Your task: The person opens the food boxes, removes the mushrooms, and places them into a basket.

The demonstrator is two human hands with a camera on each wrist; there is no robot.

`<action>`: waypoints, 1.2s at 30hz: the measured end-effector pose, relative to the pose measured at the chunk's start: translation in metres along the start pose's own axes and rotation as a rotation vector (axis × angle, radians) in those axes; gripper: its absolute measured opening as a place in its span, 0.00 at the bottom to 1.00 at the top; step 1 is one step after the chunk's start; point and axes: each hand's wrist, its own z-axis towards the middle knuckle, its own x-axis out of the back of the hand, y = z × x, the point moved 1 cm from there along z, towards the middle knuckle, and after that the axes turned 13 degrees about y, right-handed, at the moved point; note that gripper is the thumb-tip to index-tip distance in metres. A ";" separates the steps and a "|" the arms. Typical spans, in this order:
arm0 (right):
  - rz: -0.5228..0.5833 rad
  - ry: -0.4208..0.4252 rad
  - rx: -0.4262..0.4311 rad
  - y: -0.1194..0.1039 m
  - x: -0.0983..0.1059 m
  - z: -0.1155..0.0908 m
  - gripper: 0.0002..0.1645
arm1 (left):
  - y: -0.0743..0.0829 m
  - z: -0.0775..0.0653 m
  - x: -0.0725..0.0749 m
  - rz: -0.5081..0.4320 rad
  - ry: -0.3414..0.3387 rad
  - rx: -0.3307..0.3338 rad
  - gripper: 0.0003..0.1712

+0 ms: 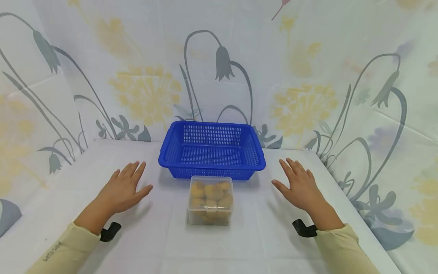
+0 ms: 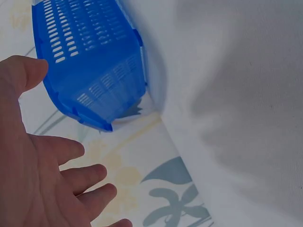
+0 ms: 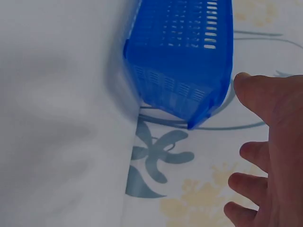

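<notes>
A clear lidded plastic box [image 1: 210,217] full of round yellowish-brown pieces stands at the middle of the white table. Right behind it sits a blue plastic basket [image 1: 212,166] with slotted walls; nothing lies inside. To the left of both, my left hand [image 1: 119,190] hovers with fingers spread and holds nothing. My right hand [image 1: 301,188] mirrors it on the right side, fingers apart, also holding nothing. Both wrist views show the basket's slotted side, [image 2: 94,71] in the left one, beyond the thumb. What the pieces in the box are I cannot tell exactly.
A white cloth covers the table [image 1: 212,247]. Behind and at both sides hangs a pale curtain [image 1: 150,45] printed with grey and yellow flowers. Black straps with a small mount [image 1: 110,232] sit at each wrist.
</notes>
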 end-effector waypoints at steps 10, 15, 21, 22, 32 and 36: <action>0.016 0.034 0.043 -0.018 0.008 0.000 0.44 | 0.013 -0.004 -0.002 -0.085 -0.001 -0.040 0.47; 0.026 0.043 0.078 -0.027 0.010 0.000 0.43 | 0.017 -0.008 -0.006 -0.132 -0.011 -0.050 0.47; 0.053 0.054 0.113 -0.039 0.014 -0.002 0.43 | 0.023 -0.009 -0.014 -0.169 -0.038 -0.057 0.47; 0.058 0.053 0.117 -0.041 0.014 -0.002 0.43 | 0.024 -0.009 -0.015 -0.180 -0.045 -0.056 0.47; 0.088 0.068 0.195 -0.056 0.012 -0.002 0.42 | 0.036 -0.009 -0.021 -0.260 -0.120 -0.071 0.49; 0.100 0.069 0.221 -0.061 0.012 -0.002 0.43 | 0.039 -0.007 -0.026 -0.268 -0.122 -0.092 0.50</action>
